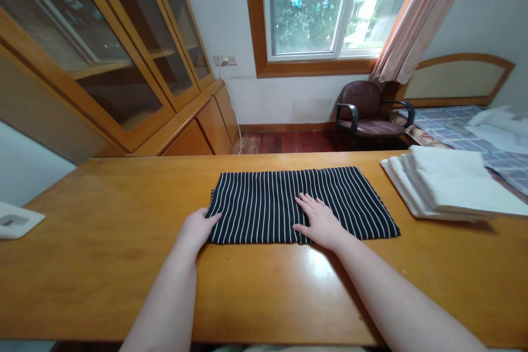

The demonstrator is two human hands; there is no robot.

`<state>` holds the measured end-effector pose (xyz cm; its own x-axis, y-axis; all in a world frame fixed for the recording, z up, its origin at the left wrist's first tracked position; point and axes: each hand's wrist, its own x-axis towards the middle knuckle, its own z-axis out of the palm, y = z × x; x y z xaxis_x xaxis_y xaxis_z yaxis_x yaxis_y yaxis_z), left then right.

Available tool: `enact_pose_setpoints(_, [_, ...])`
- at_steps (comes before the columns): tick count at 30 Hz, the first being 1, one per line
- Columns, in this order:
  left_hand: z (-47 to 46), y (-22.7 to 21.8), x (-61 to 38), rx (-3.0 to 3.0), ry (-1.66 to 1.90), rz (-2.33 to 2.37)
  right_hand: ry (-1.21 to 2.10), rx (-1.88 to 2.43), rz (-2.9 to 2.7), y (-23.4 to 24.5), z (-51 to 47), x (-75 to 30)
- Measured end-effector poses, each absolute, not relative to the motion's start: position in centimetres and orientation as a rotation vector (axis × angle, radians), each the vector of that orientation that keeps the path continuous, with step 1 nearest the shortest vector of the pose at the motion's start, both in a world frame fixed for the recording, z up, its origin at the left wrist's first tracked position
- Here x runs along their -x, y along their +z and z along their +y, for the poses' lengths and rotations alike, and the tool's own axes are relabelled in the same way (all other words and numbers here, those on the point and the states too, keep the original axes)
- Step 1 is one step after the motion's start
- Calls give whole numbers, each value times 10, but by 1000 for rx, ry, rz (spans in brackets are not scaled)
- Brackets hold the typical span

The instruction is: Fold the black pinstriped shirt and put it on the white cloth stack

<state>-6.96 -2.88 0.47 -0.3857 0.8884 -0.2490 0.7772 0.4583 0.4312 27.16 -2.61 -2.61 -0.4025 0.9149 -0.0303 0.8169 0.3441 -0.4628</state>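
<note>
A black cloth with thin white stripes (289,198) lies folded into a flat rectangle on the wooden table (103,214). My right hand (319,220) rests palm down on the cloth near its front edge, fingers stretched out flat. At the cloth's left front corner is my left hand (196,229). Its fingers curl at the cloth's edge, and I cannot make out whether they pinch it.
A stack of folded white cloths (449,184) lies at the table's right end. A white object (16,220) sits at the left edge. Beyond the table are a wooden glass-door cabinet (124,60), a dark armchair (365,110), a bed (474,126) and a window.
</note>
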Motion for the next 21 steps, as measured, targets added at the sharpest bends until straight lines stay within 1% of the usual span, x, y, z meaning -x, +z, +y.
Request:
enact_pose_setpoints(5, [-22, 26, 49, -1384, 607, 2210, 596, 1539, -2372, -27, -25, -272])
enact_pose_setpoints(9, [-14, 53, 10, -1531, 734, 2126, 737, 1518, -2249, -26, -24, -275])
enact_pose_setpoints(12, [-10, 69, -32, -1744, 682, 2060, 963, 1524, -1947, -28, -22, -281])
enact_pose_setpoints(14, [-10, 71, -63, -1901, 663, 1978, 1097, 1422, -1730, -33, -18, -285])
enact_pose_setpoints(17, [-16, 61, -107, -2042, 560, 1755, 1197, 1232, -1507, -41, -11, -289])
enact_pose_setpoints(21, [-35, 37, -142, -2195, 288, 1342, 1236, 1222, -1344, -45, -3, -291])
